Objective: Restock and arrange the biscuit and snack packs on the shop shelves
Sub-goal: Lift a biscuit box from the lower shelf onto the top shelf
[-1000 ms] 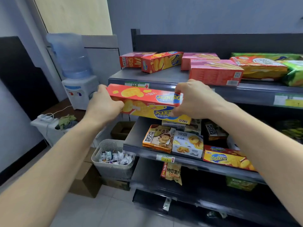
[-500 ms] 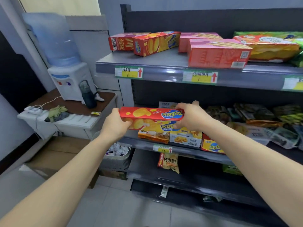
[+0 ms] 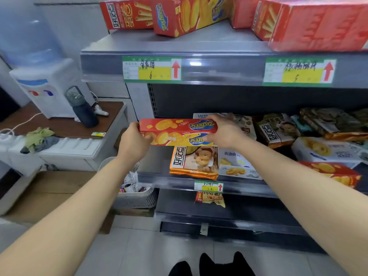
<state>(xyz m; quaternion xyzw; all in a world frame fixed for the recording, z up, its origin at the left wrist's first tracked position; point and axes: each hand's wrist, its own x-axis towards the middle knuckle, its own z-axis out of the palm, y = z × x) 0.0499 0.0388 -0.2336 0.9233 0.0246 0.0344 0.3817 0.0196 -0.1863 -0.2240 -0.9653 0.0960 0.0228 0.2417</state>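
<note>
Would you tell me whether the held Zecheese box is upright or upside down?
The Zecheese box is upside down: its lettering reads inverted.

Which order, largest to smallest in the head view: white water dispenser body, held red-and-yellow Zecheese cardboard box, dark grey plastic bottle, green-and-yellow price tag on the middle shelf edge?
1. white water dispenser body
2. red-and-yellow Zecheese cardboard box
3. dark grey plastic bottle
4. green-and-yellow price tag
Apparent size only; depths differ.

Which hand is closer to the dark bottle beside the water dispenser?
Left. The left hand grips the Zecheese box at the end toward the dark bottle; the right hand grips its far end.
</note>
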